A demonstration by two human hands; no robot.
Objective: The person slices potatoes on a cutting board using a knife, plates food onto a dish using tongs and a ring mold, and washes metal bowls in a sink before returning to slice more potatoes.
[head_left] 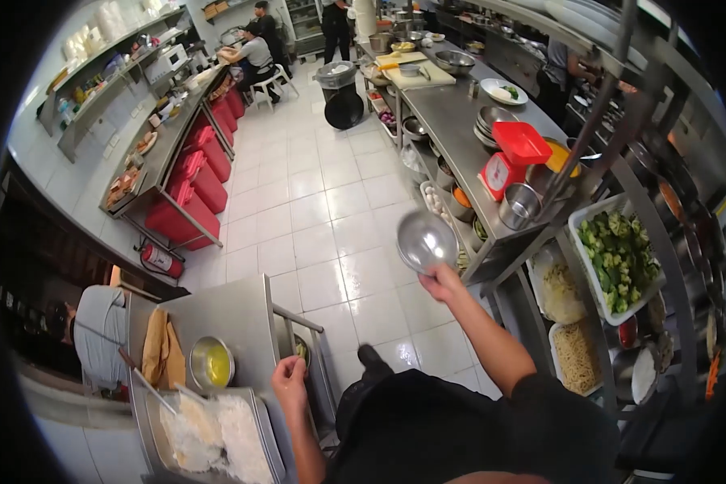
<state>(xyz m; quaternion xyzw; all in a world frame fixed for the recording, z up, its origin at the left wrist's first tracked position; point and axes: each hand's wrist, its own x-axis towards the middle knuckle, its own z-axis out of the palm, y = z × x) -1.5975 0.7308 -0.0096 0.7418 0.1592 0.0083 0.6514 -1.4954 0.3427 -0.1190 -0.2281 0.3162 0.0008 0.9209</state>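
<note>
My right hand (441, 282) grips a shiny metal bowl (424, 240) by its rim, out in front of my body above the tiled floor. My left hand (289, 379) hangs near the edge of a steel table (250, 323), its fingers curled in and nothing visible in them. On that table, a small metal bowl of yellow liquid (216, 363) sits beside some folded brown paper (163, 347). Closer to me is a metal tray (264, 431) of white flour-like powder, with a utensil (149, 381) resting in it.
To the right, a steel counter (452, 121) carries a red scale (504, 171), a metal pot (521, 206) and stacked bowls. A rack beside me holds a tub of broccoli (621, 258) and noodles (575, 359). Red bins (189, 181) line the left. Several people work farther back.
</note>
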